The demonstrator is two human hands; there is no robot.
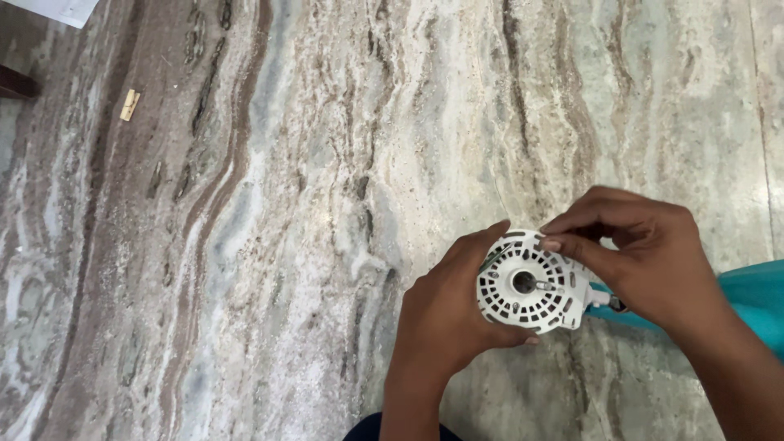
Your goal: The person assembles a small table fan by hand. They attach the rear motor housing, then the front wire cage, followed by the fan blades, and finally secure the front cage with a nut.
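Note:
A round white plastic housing [529, 284] with slotted vents and a dark hole in its middle is held above a veined marble floor [310, 204]. My left hand [445, 314] wraps around its left side and underside. My right hand [645, 253] comes over the top right, thumb and fingertips pressed on the upper rim. A short white stub sticks out at the housing's right side, next to a teal object [751, 298] that lies partly behind my right wrist.
A small pale wooden chip [130, 104] lies on the floor at the upper left. A white sheet corner [57, 10] shows at the top left edge, and a dark furniture edge [15, 83] sits at the far left.

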